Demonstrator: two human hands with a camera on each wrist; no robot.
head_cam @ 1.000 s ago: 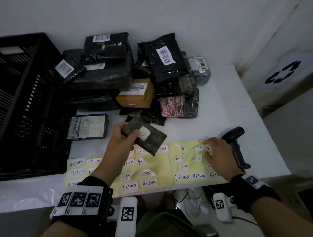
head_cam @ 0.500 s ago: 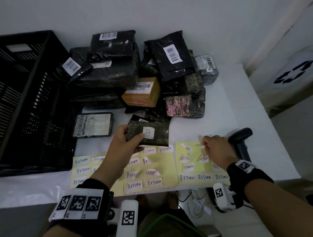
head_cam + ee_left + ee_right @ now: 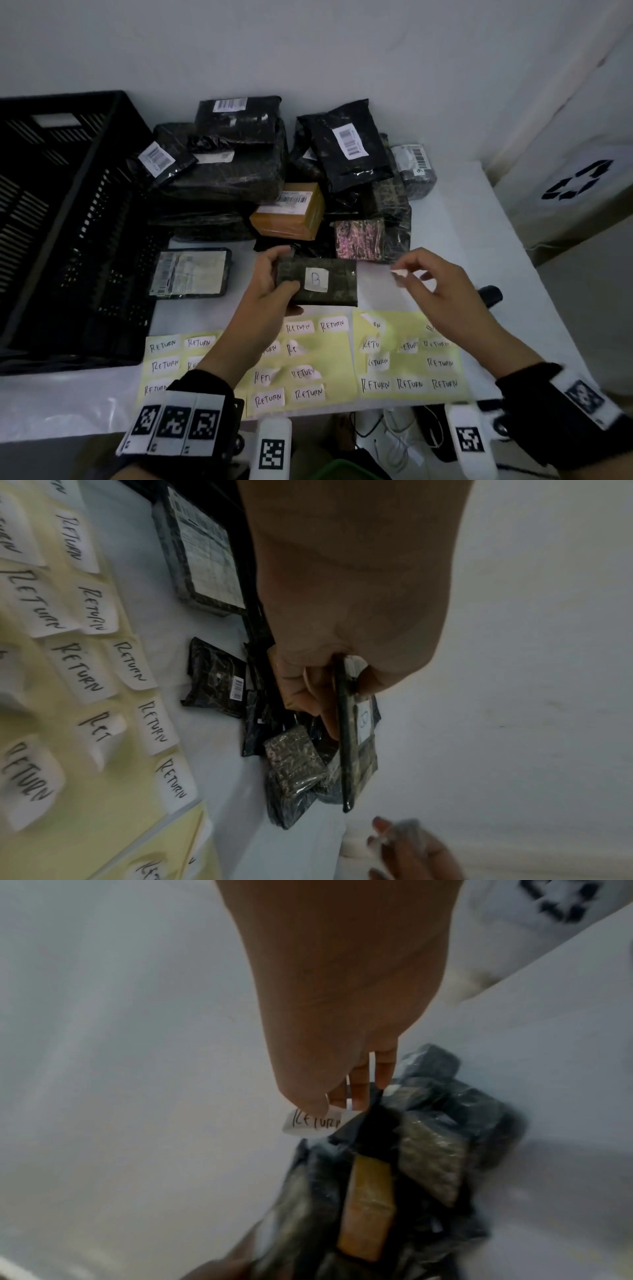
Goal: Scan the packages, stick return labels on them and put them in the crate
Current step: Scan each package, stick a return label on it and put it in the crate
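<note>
My left hand (image 3: pixel 274 287) grips a small flat dark package (image 3: pixel 337 286) by its left end, held level above the table; a white tag marked "B" faces up. In the left wrist view the package (image 3: pixel 346 750) shows edge-on between thumb and fingers. My right hand (image 3: pixel 416 274) is raised just right of the package and pinches a peeled white return label (image 3: pixel 399 272); the right wrist view shows the label (image 3: pixel 313 1122) with "RETURN" written on it. Yellow sheets of return labels (image 3: pixel 411 363) lie along the front edge. The black crate (image 3: pixel 65 219) stands at the left.
A heap of dark wrapped packages (image 3: pixel 239 164) and a brown box (image 3: pixel 289 216) fills the back of the white table (image 3: pixel 455 226). One flat package with a paper label (image 3: pixel 190 272) lies beside the crate. The black scanner (image 3: pixel 489 294) rests at the right, partly behind my right hand.
My right hand peeled a label off the right sheet and lifted it toward the package. My left hand turned the package level and raised it slightly.
</note>
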